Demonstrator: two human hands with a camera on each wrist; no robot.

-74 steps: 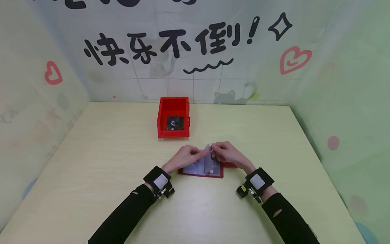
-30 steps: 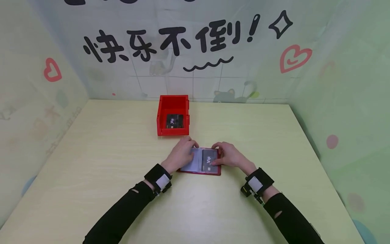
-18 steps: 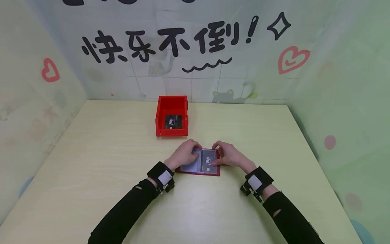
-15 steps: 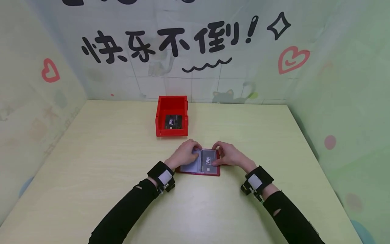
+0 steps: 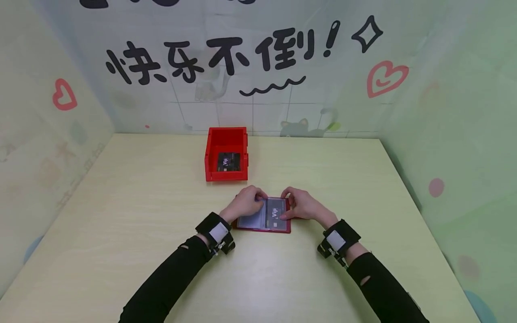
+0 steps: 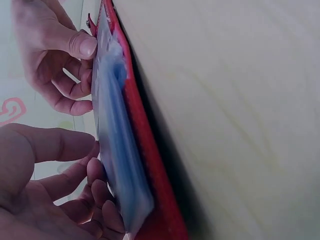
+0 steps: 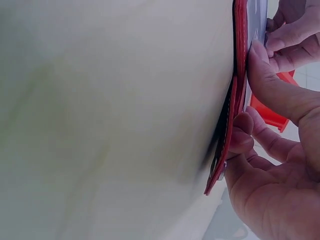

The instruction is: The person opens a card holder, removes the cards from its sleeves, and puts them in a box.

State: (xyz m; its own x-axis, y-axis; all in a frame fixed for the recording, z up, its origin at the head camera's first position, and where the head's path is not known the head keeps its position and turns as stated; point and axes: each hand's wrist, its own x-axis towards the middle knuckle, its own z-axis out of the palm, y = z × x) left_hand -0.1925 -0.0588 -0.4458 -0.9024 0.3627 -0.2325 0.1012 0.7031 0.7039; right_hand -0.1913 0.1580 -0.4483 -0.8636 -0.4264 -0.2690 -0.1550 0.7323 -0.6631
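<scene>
A red card holder lies spread on the table with its clear plastic sleeves showing. On its right side, a dark "Vip" card sits in a sleeve. My left hand is at the top middle of the holder, thumb and fingertips pinching at the sleeves' edge; the fingertips partly hide it. My right hand grips the right edge, with the thumb on the card sleeve and the fingers curled around the border. In the right wrist view, a red strap with a metal snap sticks out beside the right hand.
Behind the holder stands a red bin with dark "Vip" cards inside. Pale wooden table surrounds the holder. Printed cloth walls rise at the back and both sides.
A raised sleeve page has come down flat, baring the Vip card. The right hand has gone from that page to the holder's right edge. Lately the left hand has shifted slightly right.
</scene>
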